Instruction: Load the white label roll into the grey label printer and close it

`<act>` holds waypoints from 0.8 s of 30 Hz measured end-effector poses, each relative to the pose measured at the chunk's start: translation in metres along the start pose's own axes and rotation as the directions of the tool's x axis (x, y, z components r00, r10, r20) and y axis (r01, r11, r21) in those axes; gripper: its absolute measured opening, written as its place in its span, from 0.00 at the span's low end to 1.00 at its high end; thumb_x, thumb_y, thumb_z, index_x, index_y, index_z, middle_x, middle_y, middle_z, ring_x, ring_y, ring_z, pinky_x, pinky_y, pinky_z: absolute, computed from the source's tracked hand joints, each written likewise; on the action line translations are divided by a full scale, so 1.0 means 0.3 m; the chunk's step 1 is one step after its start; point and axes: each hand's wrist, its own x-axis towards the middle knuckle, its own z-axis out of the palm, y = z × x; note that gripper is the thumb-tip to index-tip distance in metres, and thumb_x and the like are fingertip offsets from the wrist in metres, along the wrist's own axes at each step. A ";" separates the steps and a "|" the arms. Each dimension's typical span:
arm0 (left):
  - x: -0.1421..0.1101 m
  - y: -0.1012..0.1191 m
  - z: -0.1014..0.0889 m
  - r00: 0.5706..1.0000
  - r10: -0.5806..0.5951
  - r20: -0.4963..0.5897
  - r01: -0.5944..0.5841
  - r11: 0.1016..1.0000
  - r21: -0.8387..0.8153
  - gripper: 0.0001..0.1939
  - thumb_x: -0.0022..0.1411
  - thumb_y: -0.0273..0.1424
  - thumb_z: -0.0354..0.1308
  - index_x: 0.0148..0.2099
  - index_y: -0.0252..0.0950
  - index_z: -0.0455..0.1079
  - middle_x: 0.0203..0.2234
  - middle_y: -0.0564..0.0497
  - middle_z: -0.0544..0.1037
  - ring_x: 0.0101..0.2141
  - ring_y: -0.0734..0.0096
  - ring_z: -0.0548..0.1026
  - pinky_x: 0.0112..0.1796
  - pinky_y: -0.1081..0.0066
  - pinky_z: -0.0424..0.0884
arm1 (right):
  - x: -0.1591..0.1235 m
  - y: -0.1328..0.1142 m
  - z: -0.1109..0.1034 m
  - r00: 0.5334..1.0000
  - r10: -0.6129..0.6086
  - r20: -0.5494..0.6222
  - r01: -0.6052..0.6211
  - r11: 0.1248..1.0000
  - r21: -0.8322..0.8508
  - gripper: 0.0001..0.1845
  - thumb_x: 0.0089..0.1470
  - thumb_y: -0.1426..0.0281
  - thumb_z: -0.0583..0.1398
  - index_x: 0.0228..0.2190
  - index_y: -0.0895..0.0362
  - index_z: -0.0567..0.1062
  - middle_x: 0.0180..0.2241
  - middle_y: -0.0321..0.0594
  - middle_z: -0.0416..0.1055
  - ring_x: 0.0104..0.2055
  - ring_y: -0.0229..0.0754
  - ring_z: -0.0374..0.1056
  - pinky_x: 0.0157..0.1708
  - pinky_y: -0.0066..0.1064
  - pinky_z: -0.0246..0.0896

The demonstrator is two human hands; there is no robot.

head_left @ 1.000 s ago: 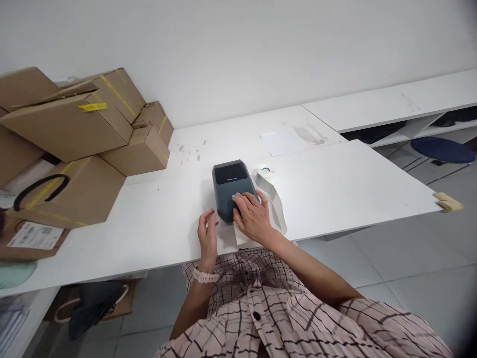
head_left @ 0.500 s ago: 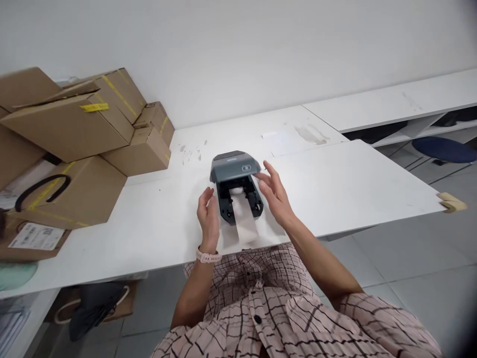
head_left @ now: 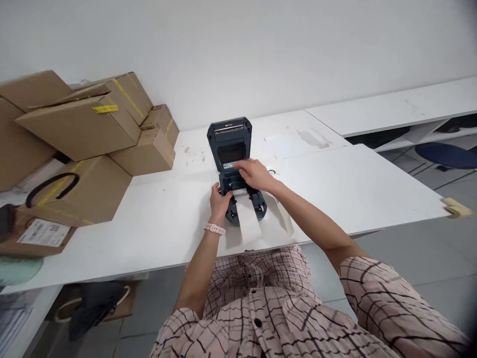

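A small dark blue label printer (head_left: 231,144) stands on the white table (head_left: 335,184) with its lid swung fully up. A white paper strip (head_left: 248,221) runs out of its open bay toward the table's near edge. My left hand (head_left: 219,201) grips the left side of the printer's base, fingers curled around it. My right hand (head_left: 253,175) reaches into the open bay, its fingers bent over the paper roll area; what they touch is hidden. A second loose strip of white paper (head_left: 283,216) lies just right of the printer.
Stacked cardboard boxes (head_left: 85,134) crowd the table's left end. A low white shelf (head_left: 395,107) runs along the wall at right, with a blue stool (head_left: 445,154) below. A tan tape roll (head_left: 456,208) sits on the table's right corner. A bag (head_left: 93,303) lies on the floor.
The printer lid went from closed to fully raised. My right hand left the lid and moved into the open bay. My left hand moved onto the printer's left side.
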 end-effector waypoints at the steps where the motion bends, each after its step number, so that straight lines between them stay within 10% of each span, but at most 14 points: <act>1: -0.004 0.004 -0.006 1.000 0.023 0.001 -0.023 0.999 0.050 0.39 0.58 0.31 0.62 0.69 0.36 0.54 0.59 0.38 0.72 0.57 0.54 0.73 0.56 0.59 0.67 | 0.003 -0.003 0.023 0.985 0.000 0.174 0.017 0.995 -0.096 0.23 0.62 0.77 0.51 0.55 0.60 0.74 0.53 0.50 0.76 0.57 0.51 0.70 0.60 0.42 0.59; 5: -0.026 0.021 -0.029 0.992 0.125 -0.001 -0.121 0.963 0.240 0.38 0.63 0.27 0.55 0.73 0.38 0.48 0.55 0.40 0.77 0.56 0.53 0.74 0.58 0.54 0.64 | 0.035 -0.010 0.101 0.835 0.078 0.544 0.083 0.961 -0.265 0.22 0.56 0.82 0.56 0.50 0.62 0.78 0.47 0.53 0.80 0.55 0.52 0.73 0.65 0.43 0.50; 13: -0.044 0.019 -0.017 0.986 0.167 -0.031 -0.153 0.954 0.257 0.36 0.64 0.25 0.51 0.73 0.39 0.48 0.57 0.41 0.77 0.58 0.55 0.73 0.58 0.54 0.64 | 0.111 0.041 0.087 0.745 0.004 0.667 0.024 0.999 -0.033 0.12 0.54 0.77 0.61 0.40 0.56 0.80 0.45 0.43 0.81 0.45 0.46 0.77 0.39 0.28 0.66; 19: -0.043 0.009 -0.015 0.983 0.175 -0.056 -0.158 0.961 0.228 0.35 0.65 0.25 0.50 0.72 0.37 0.49 0.54 0.41 0.78 0.58 0.56 0.73 0.59 0.53 0.64 | 0.118 0.083 0.059 0.735 -0.080 0.674 -0.062 0.981 0.184 0.13 0.52 0.74 0.63 0.41 0.60 0.80 0.41 0.43 0.82 0.42 0.42 0.77 0.38 0.25 0.67; 24: -0.043 0.006 -0.011 0.984 0.166 -0.068 -0.150 0.969 0.198 0.35 0.64 0.25 0.51 0.72 0.37 0.51 0.54 0.40 0.78 0.58 0.56 0.73 0.59 0.53 0.63 | 0.163 0.102 0.066 0.572 -0.164 0.803 -0.142 0.945 0.294 0.24 0.43 0.69 0.70 0.45 0.59 0.81 0.37 0.39 0.81 0.39 0.43 0.76 0.38 0.28 0.67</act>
